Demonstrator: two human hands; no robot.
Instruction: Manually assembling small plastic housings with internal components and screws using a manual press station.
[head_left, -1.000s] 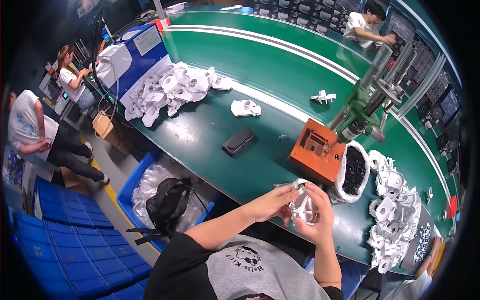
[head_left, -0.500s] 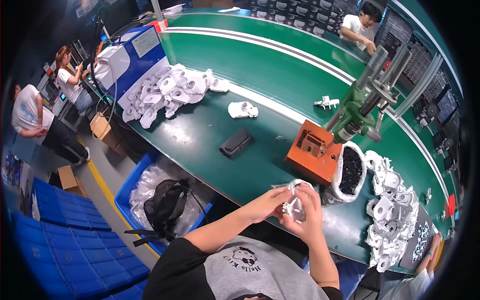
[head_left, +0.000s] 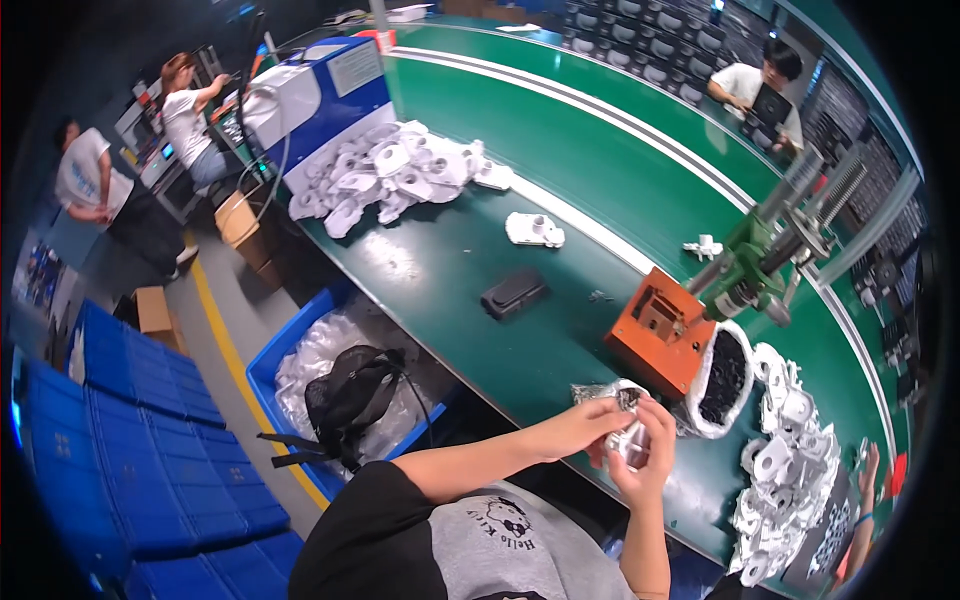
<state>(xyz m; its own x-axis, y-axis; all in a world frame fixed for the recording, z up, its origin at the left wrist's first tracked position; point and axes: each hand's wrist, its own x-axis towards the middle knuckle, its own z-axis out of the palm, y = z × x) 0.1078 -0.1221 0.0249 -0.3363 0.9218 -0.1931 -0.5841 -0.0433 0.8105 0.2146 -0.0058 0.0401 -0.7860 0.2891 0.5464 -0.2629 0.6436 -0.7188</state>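
Note:
Close to the table's near edge, both my hands are on a white moulded plastic part (head_left: 630, 447). My left hand (head_left: 578, 430) reaches in from the left, its fingertips closed at the part's upper side. My right hand (head_left: 652, 462) wraps the other side, thumb below and fingers above. Fingers cover much of the part, so its full shape is hidden. Just beyond the fingers sits a small white-rimmed container (head_left: 629, 387), partly hidden, with shiny small pieces (head_left: 587, 392) beside it.
An orange fixture (head_left: 660, 330) under a green press (head_left: 745, 265) stands ahead, beside a white bag (head_left: 742, 405) of black pieces. White parts pile up at right (head_left: 785, 470) and far left (head_left: 400, 170). A black case (head_left: 515, 294) lies mid-table. Co-workers are nearby.
The whole view has shifted, so the table appears farther right. My hands still hold the white part, fingers slightly rearranged. The far co-worker now holds a dark panel.

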